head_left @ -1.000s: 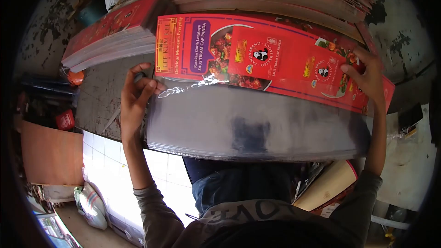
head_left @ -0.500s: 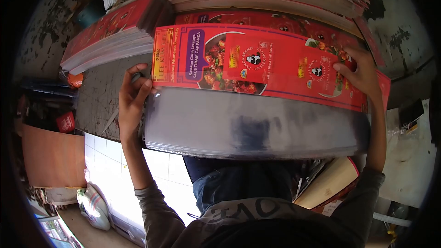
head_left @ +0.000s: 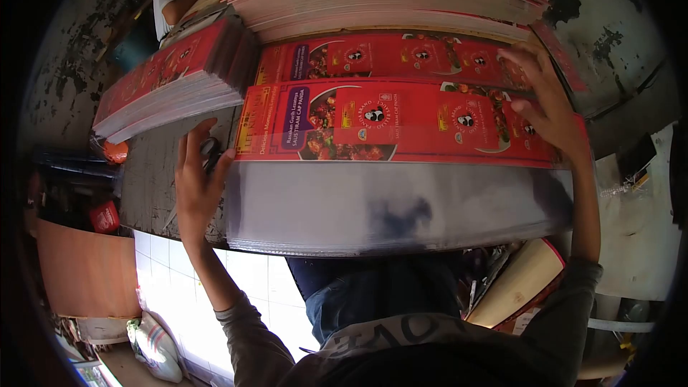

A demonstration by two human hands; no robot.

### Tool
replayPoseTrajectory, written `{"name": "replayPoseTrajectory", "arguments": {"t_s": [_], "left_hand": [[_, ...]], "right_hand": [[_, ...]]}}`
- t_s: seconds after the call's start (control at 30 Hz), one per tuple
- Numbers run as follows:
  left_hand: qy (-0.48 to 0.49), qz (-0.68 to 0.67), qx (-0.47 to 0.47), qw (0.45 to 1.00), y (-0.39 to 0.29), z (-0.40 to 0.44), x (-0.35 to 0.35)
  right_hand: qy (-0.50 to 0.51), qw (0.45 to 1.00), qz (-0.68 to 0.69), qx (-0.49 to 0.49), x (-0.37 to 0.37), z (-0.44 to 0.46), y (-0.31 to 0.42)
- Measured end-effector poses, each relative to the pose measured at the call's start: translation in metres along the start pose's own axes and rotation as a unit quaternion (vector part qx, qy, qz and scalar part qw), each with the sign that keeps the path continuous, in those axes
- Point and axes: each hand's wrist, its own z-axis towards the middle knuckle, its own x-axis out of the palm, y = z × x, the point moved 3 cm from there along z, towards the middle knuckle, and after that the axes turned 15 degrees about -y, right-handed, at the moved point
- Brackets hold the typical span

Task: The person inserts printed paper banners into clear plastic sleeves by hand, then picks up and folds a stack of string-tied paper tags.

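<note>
A long red printed sheet (head_left: 416,122) with panda logos and food pictures lies across a stack of clear plastic sheets (head_left: 322,204). Clear film seems to overlap the sheet's lower part. My left hand (head_left: 197,186) is open at the stack's left end, thumb close to the sheet's corner, fingers apart. Partly hidden behind that hand, scissors (head_left: 210,147) with dark handles lie on the table. Over the right end of the sheet, my right hand (head_left: 548,104) is open with its fingers spread. Whether its thumb touches the sheet, I cannot tell.
More red printed sheets (head_left: 344,54) lie just behind. A thick pile of printed sheets (head_left: 387,0) rises at the back, and another stack (head_left: 168,75) stands at the left on the dark worn table (head_left: 150,179). A person's arm (head_left: 183,3) shows at the upper left.
The red sheet has moved down toward me, uncovering more of the printed sheets behind it. My left fingers have opened off its corner, and my right hand has spread its fingers.
</note>
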Motion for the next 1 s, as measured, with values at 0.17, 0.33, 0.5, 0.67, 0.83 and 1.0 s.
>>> {"name": "replayPoseTrajectory", "arguments": {"t_s": [0.17,0.33,0.5,0.67,0.83,1.0], "left_hand": [[-0.140,-0.095,0.136,0.976,-0.072,0.022,-0.018],[0.160,-0.059,0.328,0.929,-0.104,-0.005,0.024],[0.221,-0.066,0.273,0.934,-0.085,-0.018,0.031],[0.073,-0.057,0.272,0.958,-0.082,-0.020,0.021],[0.227,-0.039,0.261,0.937,-0.093,-0.010,0.032],[0.223,-0.055,0.242,0.943,-0.093,-0.010,0.034]], "right_hand": [[-0.196,0.976,0.010,-0.098,-0.022,-0.020,0.047],[0.200,0.973,-0.079,-0.083,0.004,-0.059,0.082],[-0.104,0.990,-0.093,-0.014,-0.012,-0.072,0.074],[0.124,0.988,-0.082,0.033,0.002,-0.076,0.068],[-0.237,0.964,-0.085,0.082,-0.019,-0.086,0.063],[0.053,0.984,-0.165,-0.046,-0.005,-0.071,0.074]]}}
